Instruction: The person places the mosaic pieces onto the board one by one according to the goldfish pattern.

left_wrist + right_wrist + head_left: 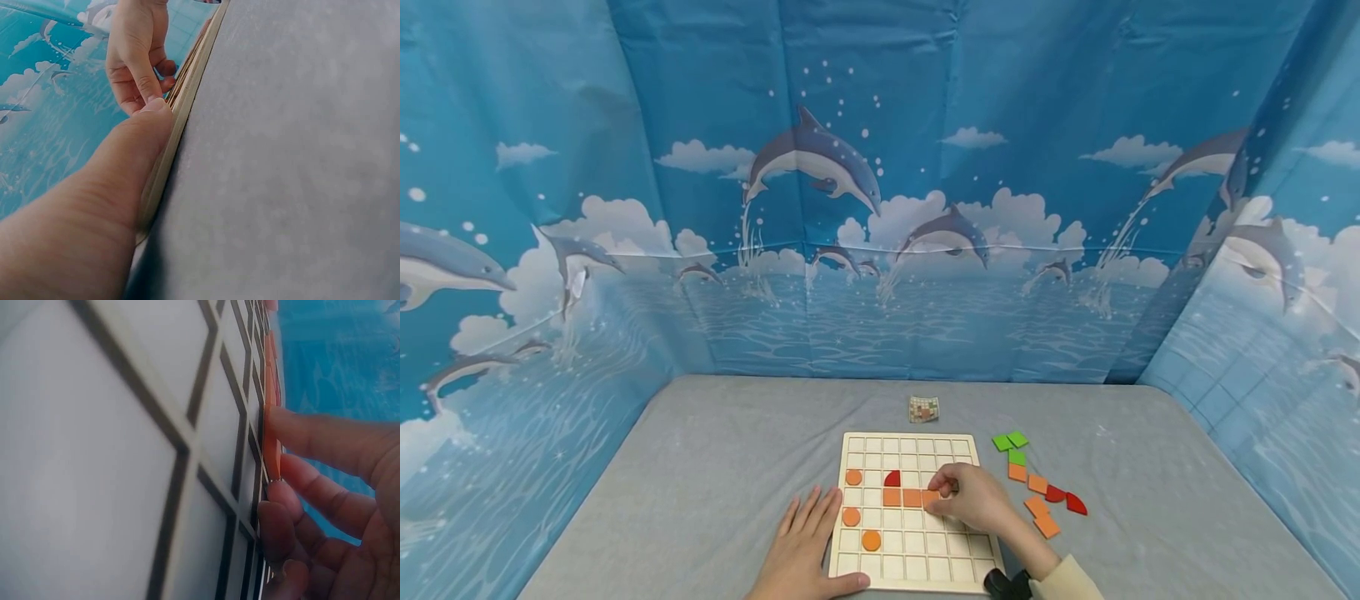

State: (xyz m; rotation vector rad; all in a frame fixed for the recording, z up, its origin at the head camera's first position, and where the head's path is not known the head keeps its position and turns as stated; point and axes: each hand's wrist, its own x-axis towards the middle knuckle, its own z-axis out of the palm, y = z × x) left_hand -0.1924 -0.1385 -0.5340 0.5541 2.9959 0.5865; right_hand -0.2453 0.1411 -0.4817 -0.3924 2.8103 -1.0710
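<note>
Head view, board [910, 435], discs [871, 541] in cells [893, 568]

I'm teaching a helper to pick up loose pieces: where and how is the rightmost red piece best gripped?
Probably by two opposite edges, pinched from the right: the rightmost red piece lies flat and looks thin, with bare cloth on that side, while another red piece sits close on its left.

texts, labels, brands, numbers, signs: none readable | small card [923, 409]: print too small to tell
</note>
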